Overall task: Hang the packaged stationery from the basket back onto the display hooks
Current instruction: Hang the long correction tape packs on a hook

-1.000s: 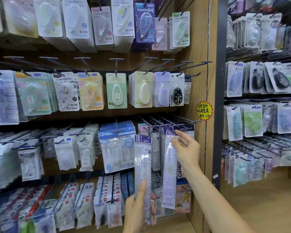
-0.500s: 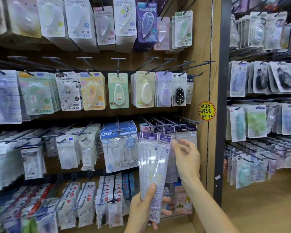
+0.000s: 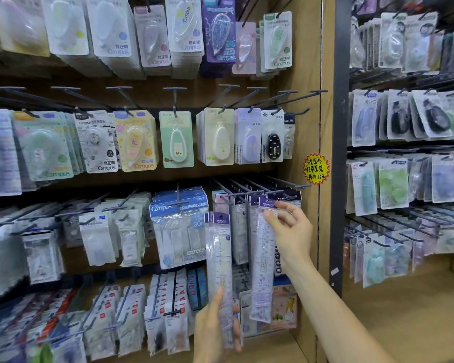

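A: How far along is it?

B: Midway, I'd judge. The right hand (image 3: 290, 231) pinches a long clear purple-topped ruler pack (image 3: 264, 260) just below the black wire hook (image 3: 249, 193), not yet hung. The left hand (image 3: 215, 328) grips another clear pack (image 3: 220, 268), waiting.

A: Obstacles?

B: Blue Campus refill bags (image 3: 180, 226) crowd the left; no basket visible.

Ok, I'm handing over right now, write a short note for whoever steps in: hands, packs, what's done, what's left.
Right hand: pinching the purple header of a long clear ruler pack, raised to the hooks at the right end of the third row; whether it is on a hook, I cannot tell.
Left hand: gripping the bottom of the remaining ruler packs, held upright beside the blue Campus refill bag.
Done: one pack separated and lifted.
Left: hang it, then the left hand's packs. The basket is out of view.
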{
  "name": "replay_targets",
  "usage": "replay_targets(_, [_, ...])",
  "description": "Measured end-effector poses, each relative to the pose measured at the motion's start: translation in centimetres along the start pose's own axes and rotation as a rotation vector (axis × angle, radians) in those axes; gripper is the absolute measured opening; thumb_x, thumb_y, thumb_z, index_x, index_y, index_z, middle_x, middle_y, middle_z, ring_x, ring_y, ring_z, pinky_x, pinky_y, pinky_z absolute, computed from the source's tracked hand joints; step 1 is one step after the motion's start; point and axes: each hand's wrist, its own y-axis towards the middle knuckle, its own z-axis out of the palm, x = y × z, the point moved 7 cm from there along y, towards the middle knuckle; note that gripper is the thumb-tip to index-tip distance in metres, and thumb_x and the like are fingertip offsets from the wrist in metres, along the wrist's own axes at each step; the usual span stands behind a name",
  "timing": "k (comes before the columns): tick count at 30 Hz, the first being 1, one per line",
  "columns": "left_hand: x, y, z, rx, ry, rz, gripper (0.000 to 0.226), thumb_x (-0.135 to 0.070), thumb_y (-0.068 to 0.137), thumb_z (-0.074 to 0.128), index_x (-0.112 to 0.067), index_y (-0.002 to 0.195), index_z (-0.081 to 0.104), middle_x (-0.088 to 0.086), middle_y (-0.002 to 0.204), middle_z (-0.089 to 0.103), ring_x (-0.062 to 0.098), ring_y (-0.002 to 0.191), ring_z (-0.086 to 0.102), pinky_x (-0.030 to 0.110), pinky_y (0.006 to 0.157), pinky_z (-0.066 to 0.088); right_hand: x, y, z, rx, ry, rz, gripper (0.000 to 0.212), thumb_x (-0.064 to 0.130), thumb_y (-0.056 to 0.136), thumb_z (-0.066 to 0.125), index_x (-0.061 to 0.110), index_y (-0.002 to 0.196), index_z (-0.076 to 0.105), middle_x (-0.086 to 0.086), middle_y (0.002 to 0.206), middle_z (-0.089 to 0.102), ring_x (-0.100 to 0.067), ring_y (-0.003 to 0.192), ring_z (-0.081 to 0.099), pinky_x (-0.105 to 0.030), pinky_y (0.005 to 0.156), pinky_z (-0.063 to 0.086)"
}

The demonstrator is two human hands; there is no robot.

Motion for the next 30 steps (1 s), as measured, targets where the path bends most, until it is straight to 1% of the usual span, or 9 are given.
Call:
replay_targets(3, [0.9, 0.7, -0.5, 0.016, -0.12, -0.048, 0.067, -0.04, 0.105, 0.044, 0.011, 0.07, 0.07, 0.025, 0.051, 0.051, 0.026, 0.033, 0.047, 0.028, 0.032, 0.042, -0.4, 0.7, 0.3, 0.003, -0.037, 0.021, 0.027, 0.01, 0.087, 0.079, 0.02, 0.11, 0.067, 0.0, 0.094, 0.08, -0.019, 0.096, 0.075, -0.05, 0.096, 0.058])
replay_targets(7, [0.6, 1.0, -0.8, 0.034, -0.115, -0.033, 0.064, -0.032, 0.106, 0.039, 0.016, 0.079, 0.07, 0.026, 0.053, 0.052, 0.027, 0.036, 0.048, 0.03, 0.034, 0.045, -1.0, 1.3, -0.1, -0.041, -0.061, 0.027, 0.026, 0.01, 0.086, 0.081, 0.024, 0.105, 0.07, 0.0, 0.095, 0.079, -0.023, 0.098, 0.075, -0.051, 0.094, 0.059])
replay_targets(13, [-0.7, 0.5, -0.6, 0.082, 0.016, -0.009, 0.058, -0.033, 0.109, 0.038, 0.009, 0.093, 0.074, 0.031, 0.062, 0.062, 0.03, 0.041, 0.058, 0.027, 0.038, 0.039, -1.4, 1.9, 0.1, -0.077, -0.156, -0.015, 0.025, 0.01, 0.087, 0.08, 0.024, 0.107, 0.074, 0.006, 0.099, 0.075, -0.012, 0.097, 0.07, -0.023, 0.079, 0.053])
replay_targets(16, [-1.3, 0.0, 0.0, 0.12, 0.055, 0.004, 0.052, -0.035, 0.108, 0.043, 0.006, 0.101, 0.074, 0.033, 0.073, 0.069, 0.033, 0.048, 0.066, 0.025, 0.035, 0.041, -1.4, 3.4, 1.8, -0.093, -0.266, -0.013, 0.026, 0.008, 0.088, 0.078, 0.025, 0.106, 0.073, 0.006, 0.1, 0.073, -0.016, 0.099, 0.07, -0.033, 0.088, 0.058])
replay_targets(20, [-1.5, -0.6, 0.7, 0.152, 0.059, 0.007, 0.048, -0.041, 0.103, 0.05, 0.001, 0.108, 0.074, 0.029, 0.088, 0.077, 0.036, 0.059, 0.073, 0.034, 0.059, 0.053, -1.5, 2.7, 1.8, -0.151, -0.367, -0.05, 0.024, 0.014, 0.089, 0.077, 0.023, 0.112, 0.075, 0.007, 0.101, 0.072, -0.014, 0.1, 0.068, -0.031, 0.091, 0.055])
replay_targets(22, [-1.8, -1.0, 0.8, 0.155, 0.059, 0.01, 0.05, -0.044, 0.099, 0.052, 0.0, 0.111, 0.072, 0.026, 0.092, 0.078, 0.036, 0.062, 0.076, 0.03, 0.048, 0.053, -1.3, 0.8, 0.9, -0.181, -0.393, -0.114, 0.024, 0.02, 0.093, 0.074, 0.025, 0.116, 0.073, 0.009, 0.113, 0.07, -0.009, 0.109, 0.064, -0.03, 0.096, 0.051])
replay_targets(24, [-1.9, -1.2, 1.1, 0.168, 0.055, 0.006, 0.053, -0.045, 0.094, 0.054, 0.002, 0.114, 0.069, 0.025, 0.095, 0.079, 0.036, 0.064, 0.077, 0.025, 0.036, 0.05, -1.6, -1.2, 0.0, -0.175, -0.302, -0.07, 0.025, 0.031, 0.093, 0.073, 0.026, 0.117, 0.071, 0.011, 0.115, 0.07, -0.006, 0.11, 0.063, -0.028, 0.096, 0.048])
replay_targets(26, [-1.7, -1.3, 1.5, 0.181, 0.064, -0.001, 0.055, -0.047, 0.091, 0.057, 0.001, 0.117, 0.068, 0.024, 0.096, 0.079, 0.037, 0.067, 0.078, 0.025, 0.035, 0.05, -2.2, -2.6, 0.4, -0.086, -0.093, 0.077, 0.03, 0.035, 0.091, 0.076, 0.023, 0.117, 0.068, 0.009, 0.107, 0.074, -0.007, 0.103, 0.068, -0.028, 0.091, 0.051])
replay_targets(30, [-1.1, -1.4, 2.1, 0.164, 0.153, -0.01, 0.044, -0.045, 0.092, 0.064, -0.01, 0.118, 0.069, 0.017, 0.093, 0.081, 0.039, 0.077, 0.079, 0.025, 0.036, 0.051, -2.1, -3.2, 0.7, -0.044, 0.032, 0.103, 0.031, 0.015, 0.087, 0.08, 0.017, 0.11, 0.059, -0.008, 0.095, 0.078, -0.023, 0.09, 0.071, -0.036, 0.083, 0.057])
